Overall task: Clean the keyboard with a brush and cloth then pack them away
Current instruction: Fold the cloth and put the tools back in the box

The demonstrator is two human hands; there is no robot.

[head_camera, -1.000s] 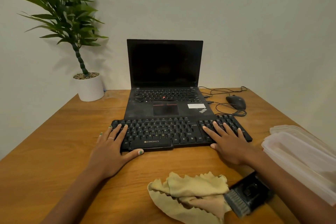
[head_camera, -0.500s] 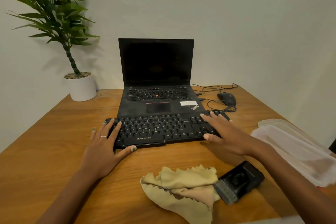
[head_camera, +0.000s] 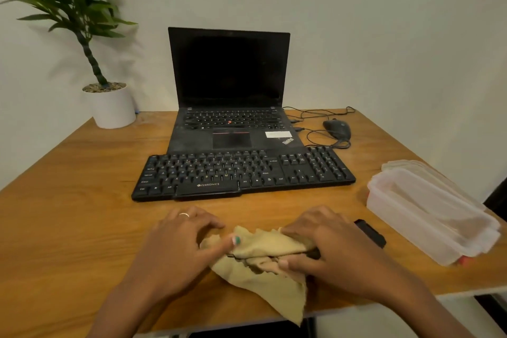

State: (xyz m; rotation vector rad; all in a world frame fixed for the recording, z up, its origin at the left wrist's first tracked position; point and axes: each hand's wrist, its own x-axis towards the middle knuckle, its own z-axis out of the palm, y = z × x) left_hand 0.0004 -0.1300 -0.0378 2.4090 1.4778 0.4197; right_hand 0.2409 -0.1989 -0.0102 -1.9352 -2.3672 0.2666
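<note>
Cleaning is judged barely begun: the keyboard (head_camera: 244, 174) lies untouched at the middle of the table (head_camera: 76, 189), and packing is still outstanding. The cloth (head_camera: 263, 263) is gathered near the front edge. It is pinched by the left hand (head_camera: 175, 250), thumb and curled fingers closed on it, and gripped by the right hand (head_camera: 326, 250). The brush (head_camera: 370, 233), partly hidden, lies just beside the right hand. The container (head_camera: 428, 214) stands open at the right edge.

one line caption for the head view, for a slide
Both hands grip a yellow cloth in front of the black keyboard.
</note>
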